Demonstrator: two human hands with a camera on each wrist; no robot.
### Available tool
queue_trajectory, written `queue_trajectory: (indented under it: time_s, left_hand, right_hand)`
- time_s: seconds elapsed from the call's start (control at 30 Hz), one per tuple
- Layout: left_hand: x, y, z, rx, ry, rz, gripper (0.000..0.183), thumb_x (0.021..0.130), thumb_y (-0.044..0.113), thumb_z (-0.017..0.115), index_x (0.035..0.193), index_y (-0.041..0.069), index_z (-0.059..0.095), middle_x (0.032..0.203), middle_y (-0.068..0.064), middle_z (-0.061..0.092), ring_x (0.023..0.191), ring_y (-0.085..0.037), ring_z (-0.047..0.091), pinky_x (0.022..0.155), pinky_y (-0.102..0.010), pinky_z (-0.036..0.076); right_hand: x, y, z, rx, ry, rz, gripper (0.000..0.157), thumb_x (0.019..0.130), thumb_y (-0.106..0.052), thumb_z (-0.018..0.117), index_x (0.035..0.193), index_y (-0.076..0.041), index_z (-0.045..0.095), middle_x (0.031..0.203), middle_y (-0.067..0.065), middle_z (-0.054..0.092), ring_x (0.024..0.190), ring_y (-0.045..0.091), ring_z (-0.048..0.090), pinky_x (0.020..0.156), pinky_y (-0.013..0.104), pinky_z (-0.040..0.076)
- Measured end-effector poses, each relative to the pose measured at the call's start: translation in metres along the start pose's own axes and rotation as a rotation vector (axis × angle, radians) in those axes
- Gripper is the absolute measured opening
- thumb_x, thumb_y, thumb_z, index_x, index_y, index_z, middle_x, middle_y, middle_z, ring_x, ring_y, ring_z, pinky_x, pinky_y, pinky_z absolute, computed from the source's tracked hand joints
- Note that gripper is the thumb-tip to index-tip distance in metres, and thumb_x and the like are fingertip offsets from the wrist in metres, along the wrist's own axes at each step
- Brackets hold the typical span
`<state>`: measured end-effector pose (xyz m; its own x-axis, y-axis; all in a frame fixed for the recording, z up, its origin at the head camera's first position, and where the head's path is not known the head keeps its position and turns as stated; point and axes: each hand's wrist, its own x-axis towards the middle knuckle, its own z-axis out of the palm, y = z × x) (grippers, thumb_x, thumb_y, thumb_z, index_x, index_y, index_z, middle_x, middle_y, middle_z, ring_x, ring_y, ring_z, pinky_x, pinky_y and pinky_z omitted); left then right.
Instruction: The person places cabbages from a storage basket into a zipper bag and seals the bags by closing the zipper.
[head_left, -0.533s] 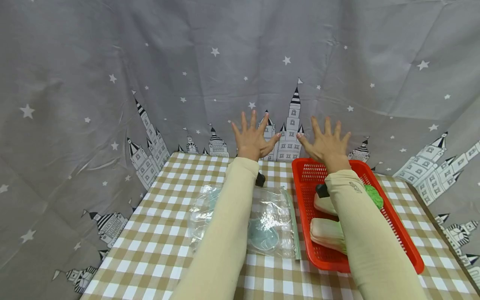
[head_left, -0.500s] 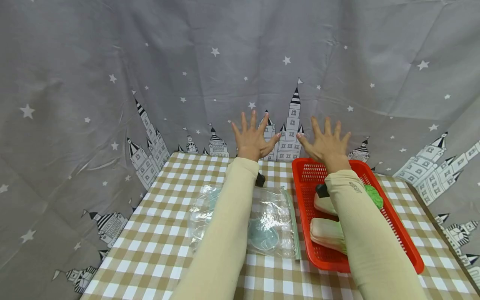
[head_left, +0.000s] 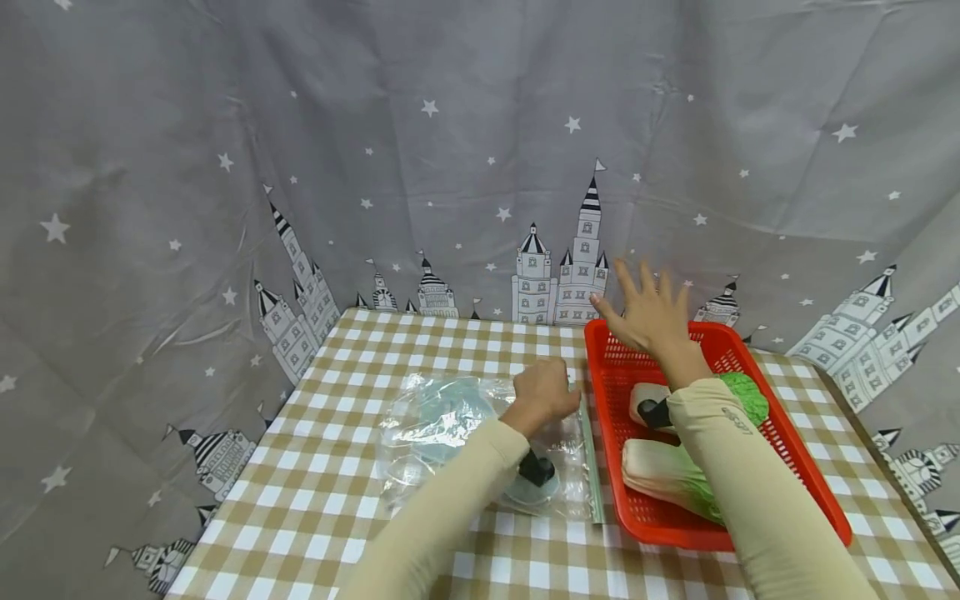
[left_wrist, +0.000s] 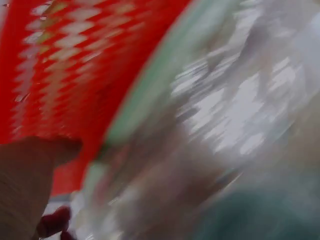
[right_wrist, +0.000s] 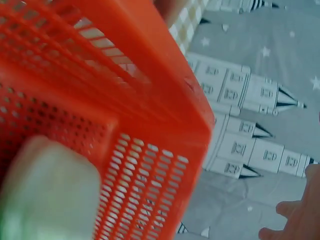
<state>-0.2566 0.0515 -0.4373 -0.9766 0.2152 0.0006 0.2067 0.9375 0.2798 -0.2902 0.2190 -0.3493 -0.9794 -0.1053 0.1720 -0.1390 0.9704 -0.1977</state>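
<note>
A clear zip bag (head_left: 442,417) with a pale green slider edge (head_left: 592,475) lies flat on the checked cloth. My left hand (head_left: 543,387) is over the bag's right part, knuckles up and fingers bent downward. In the left wrist view its thumb (left_wrist: 60,150) and a fingertip (left_wrist: 55,222) stand apart, near the blurred zip edge. My right hand (head_left: 651,317), fingers spread, hovers over the far end of a red basket (head_left: 813,487). Inside lie a pale-stemmed leafy vegetable (head_left: 663,475) and a second one with a crinkled green top (head_left: 742,398), partly hidden by the right forearm.
The basket stands right of the bag, close beside its zip edge. Brown-and-white checked cloth (head_left: 300,500) covers the table. A grey curtain (head_left: 450,150) printed with castles and stars hangs behind and at both sides.
My left hand has come down and back from the table's far edge to over the bag, its spread fingers now bent. My right hand has dropped slightly, still spread.
</note>
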Motion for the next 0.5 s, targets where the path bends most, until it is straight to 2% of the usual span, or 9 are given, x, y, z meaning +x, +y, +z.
queue_trajectory:
  time_s: [0.03, 0.1, 0.13, 0.2, 0.27, 0.33, 0.43, 0.5]
  left_hand:
    - [-0.008, 0.003, 0.015, 0.005, -0.016, -0.007, 0.038, 0.08, 0.049, 0.071, 0.09, 0.012, 0.065, 0.082, -0.005, 0.063, 0.067, -0.023, 0.063, 0.053, -0.039, 0.049]
    - [-0.02, 0.008, 0.039, 0.036, -0.015, -0.02, 0.051, 0.075, 0.055, 0.073, 0.097, 0.01, 0.063, 0.084, -0.007, 0.06, 0.066, -0.024, 0.062, 0.052, -0.038, 0.048]
    - [-0.026, 0.008, 0.047, 0.05, -0.015, -0.028, 0.054, 0.073, 0.056, 0.073, 0.099, 0.01, 0.062, 0.085, -0.008, 0.059, 0.066, -0.024, 0.062, 0.051, -0.038, 0.048]
    - [-0.034, 0.004, 0.055, 0.046, -0.025, -0.044, 0.047, 0.074, 0.053, 0.071, 0.093, 0.01, 0.063, 0.083, -0.007, 0.059, 0.063, -0.023, 0.06, 0.051, -0.038, 0.047]
    - [-0.041, -0.006, 0.052, -0.034, -0.032, -0.059, 0.029, 0.076, 0.041, 0.068, 0.078, 0.013, 0.063, 0.075, -0.004, 0.059, 0.059, -0.02, 0.057, 0.048, -0.039, 0.045]
    - [-0.048, -0.02, 0.043, -0.152, -0.032, -0.054, 0.02, 0.078, 0.031, 0.063, 0.065, 0.016, 0.057, 0.065, 0.0, 0.057, 0.054, -0.016, 0.053, 0.045, -0.037, 0.043]
    - [-0.06, -0.042, 0.028, -0.337, 0.021, -0.001, 0.019, 0.077, 0.021, 0.059, 0.061, 0.019, 0.051, 0.056, 0.004, 0.051, 0.049, -0.013, 0.047, 0.042, -0.032, 0.038]
    - [-0.07, -0.053, 0.019, -0.421, 0.058, 0.043, 0.02, 0.079, 0.02, 0.058, 0.062, 0.019, 0.048, 0.054, 0.007, 0.047, 0.048, -0.01, 0.044, 0.042, -0.028, 0.035]
  right_hand:
    - [-0.005, -0.001, 0.004, 0.01, 0.004, -0.009, 0.082, 0.095, -0.069, 0.03, 0.159, -0.023, 0.007, 0.159, 0.026, 0.01, 0.14, 0.055, 0.009, 0.104, 0.074, 0.004]
    - [-0.014, -0.003, 0.013, 0.024, 0.012, -0.032, 0.079, 0.096, -0.065, 0.033, 0.158, -0.021, 0.013, 0.158, 0.026, 0.014, 0.14, 0.055, 0.012, 0.103, 0.075, 0.007]
    - [-0.02, -0.005, 0.017, 0.037, 0.01, -0.044, 0.077, 0.097, -0.063, 0.034, 0.158, -0.02, 0.015, 0.158, 0.026, 0.016, 0.14, 0.054, 0.014, 0.103, 0.074, 0.009]
    - [-0.03, -0.007, 0.024, 0.056, 0.0, -0.068, 0.076, 0.098, -0.062, 0.035, 0.158, -0.018, 0.018, 0.158, 0.025, 0.016, 0.14, 0.054, 0.014, 0.104, 0.074, 0.008]
    - [-0.042, -0.008, 0.029, 0.071, -0.011, -0.094, 0.075, 0.099, -0.06, 0.036, 0.157, -0.017, 0.019, 0.158, 0.024, 0.017, 0.14, 0.053, 0.014, 0.105, 0.072, 0.009]
    - [-0.054, -0.011, 0.031, 0.084, -0.025, -0.126, 0.072, 0.099, -0.057, 0.037, 0.157, -0.016, 0.021, 0.158, 0.024, 0.019, 0.141, 0.052, 0.014, 0.106, 0.072, 0.009]
    - [-0.076, -0.021, 0.029, 0.087, -0.053, -0.19, 0.068, 0.1, -0.053, 0.04, 0.156, -0.015, 0.027, 0.157, 0.023, 0.023, 0.142, 0.049, 0.014, 0.107, 0.07, 0.01]
    - [-0.095, -0.035, 0.026, 0.071, -0.091, -0.248, 0.065, 0.101, -0.05, 0.042, 0.154, -0.013, 0.033, 0.156, 0.021, 0.027, 0.143, 0.046, 0.016, 0.109, 0.068, 0.012]
